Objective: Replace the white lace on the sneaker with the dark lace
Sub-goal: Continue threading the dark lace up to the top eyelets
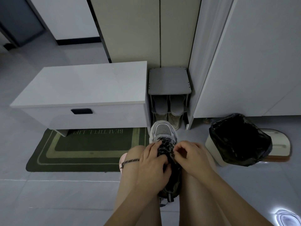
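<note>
A grey and white sneaker (163, 131) lies between my knees, toe pointing away from me. A dark speckled lace (164, 146) criss-crosses its upper eyelets. One loose end of that lace trails left over my left knee. My left hand (152, 162) grips the sneaker's left side, fingers curled over the lacing. My right hand (189, 156) pinches the dark lace at an eyelet on the right side. No white lace is visible.
A white storage bench (84, 93) stands ahead on a green doormat (84, 149). A small grey shoe rack (169, 88) with slippers sits right of it. A bin lined with a black bag (239, 141) stands at the right, beside white cabinets.
</note>
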`<state>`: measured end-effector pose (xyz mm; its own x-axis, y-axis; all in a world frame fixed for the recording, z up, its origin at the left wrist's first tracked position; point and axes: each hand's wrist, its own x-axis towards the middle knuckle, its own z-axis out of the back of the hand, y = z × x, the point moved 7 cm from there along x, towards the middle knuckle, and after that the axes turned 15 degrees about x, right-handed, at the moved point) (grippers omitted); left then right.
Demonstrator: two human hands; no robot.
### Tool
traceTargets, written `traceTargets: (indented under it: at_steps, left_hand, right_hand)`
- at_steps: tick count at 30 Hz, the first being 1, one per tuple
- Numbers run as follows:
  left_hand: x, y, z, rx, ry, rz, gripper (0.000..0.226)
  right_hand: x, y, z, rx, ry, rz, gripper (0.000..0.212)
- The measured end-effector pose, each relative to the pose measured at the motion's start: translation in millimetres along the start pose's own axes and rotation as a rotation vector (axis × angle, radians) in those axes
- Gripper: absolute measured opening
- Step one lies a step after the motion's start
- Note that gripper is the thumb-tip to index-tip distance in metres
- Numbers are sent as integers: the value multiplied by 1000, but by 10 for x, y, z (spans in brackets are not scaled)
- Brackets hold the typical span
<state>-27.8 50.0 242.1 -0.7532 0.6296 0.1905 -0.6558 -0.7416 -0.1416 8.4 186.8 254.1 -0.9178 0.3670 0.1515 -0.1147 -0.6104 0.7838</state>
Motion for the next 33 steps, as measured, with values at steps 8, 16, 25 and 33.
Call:
traceTargets:
  at_steps: [8,16,25,33]
  left_hand:
    - [-114,181,38,-162,113,1,16]
    - [-164,230,100,-202,63,14,27]
    - [-96,245,132,-279,51,107,43]
    - [-73,245,217,-329,34,114,27]
  right_hand:
    - [-122,28,-147,-262,117,83,37]
    - [-57,76,-57,-71,84,93,29]
    - [57,77,-151,-102,182,-58,11]
    - [191,53,-105,-211,349,-51,9]
